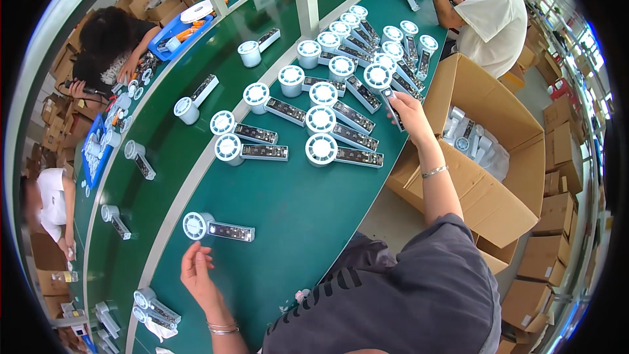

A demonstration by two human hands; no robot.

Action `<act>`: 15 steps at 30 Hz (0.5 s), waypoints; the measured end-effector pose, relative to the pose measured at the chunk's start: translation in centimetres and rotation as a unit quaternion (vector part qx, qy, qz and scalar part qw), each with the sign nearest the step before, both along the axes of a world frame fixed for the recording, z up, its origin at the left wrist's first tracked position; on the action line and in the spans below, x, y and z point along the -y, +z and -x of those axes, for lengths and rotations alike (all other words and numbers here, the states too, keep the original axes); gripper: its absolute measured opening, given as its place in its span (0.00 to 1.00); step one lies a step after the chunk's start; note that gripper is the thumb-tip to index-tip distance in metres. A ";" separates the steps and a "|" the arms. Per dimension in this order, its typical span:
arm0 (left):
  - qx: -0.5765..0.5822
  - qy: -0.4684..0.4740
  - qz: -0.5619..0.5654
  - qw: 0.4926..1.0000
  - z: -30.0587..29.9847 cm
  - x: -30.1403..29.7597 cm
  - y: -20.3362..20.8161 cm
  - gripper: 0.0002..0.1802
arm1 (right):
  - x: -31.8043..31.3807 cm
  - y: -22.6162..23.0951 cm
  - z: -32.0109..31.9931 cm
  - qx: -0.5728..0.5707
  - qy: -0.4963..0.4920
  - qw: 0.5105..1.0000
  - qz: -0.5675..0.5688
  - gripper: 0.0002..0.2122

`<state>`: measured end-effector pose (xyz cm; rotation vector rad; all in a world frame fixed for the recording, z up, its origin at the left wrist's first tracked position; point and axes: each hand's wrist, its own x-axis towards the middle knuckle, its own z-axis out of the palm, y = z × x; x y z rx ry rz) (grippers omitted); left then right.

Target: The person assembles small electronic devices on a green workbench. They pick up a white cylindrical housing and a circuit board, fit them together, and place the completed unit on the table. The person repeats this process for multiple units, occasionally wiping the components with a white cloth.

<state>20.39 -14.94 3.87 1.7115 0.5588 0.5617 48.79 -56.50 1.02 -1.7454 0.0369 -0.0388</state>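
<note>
The fan [379,75], a pale drum with a round spoked face, is right of the upper centre; its narrow handle [396,120] lies clamped in the grip of the right hand [411,115]. At lower left, the left hand [198,276] holds nothing, fingers slightly apart just below a lone fan [195,225]. More fans [321,119], their dark circuit boards exposed, crowd the smooth green surface [288,200]. At right stands a brown cardboard box [458,187]. Black lettering [348,280], bent by folds, marks the grey shirt [419,282].
</note>
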 end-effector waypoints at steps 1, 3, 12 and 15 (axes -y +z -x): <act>0.001 0.017 -0.012 1.000 -0.3 -0.4 0.2 0.12 | -0.2 -0.1 -0.3 0.026 0.008 0.999 0.024 0.14; -0.003 0.045 -0.037 0.998 -0.9 -1.2 0.3 0.13 | -0.3 -0.1 -0.7 0.033 0.022 0.997 0.062 0.14; 0.007 0.097 -0.055 0.994 -4.7 -6.9 -0.3 0.15 | 0.6 -0.8 -2.1 0.141 -0.001 0.915 0.379 0.12; 0.031 0.125 -0.073 0.989 -6.4 -9.3 0.0 0.15 | -2.4 2.6 0.9 0.305 -0.129 0.823 0.461 0.11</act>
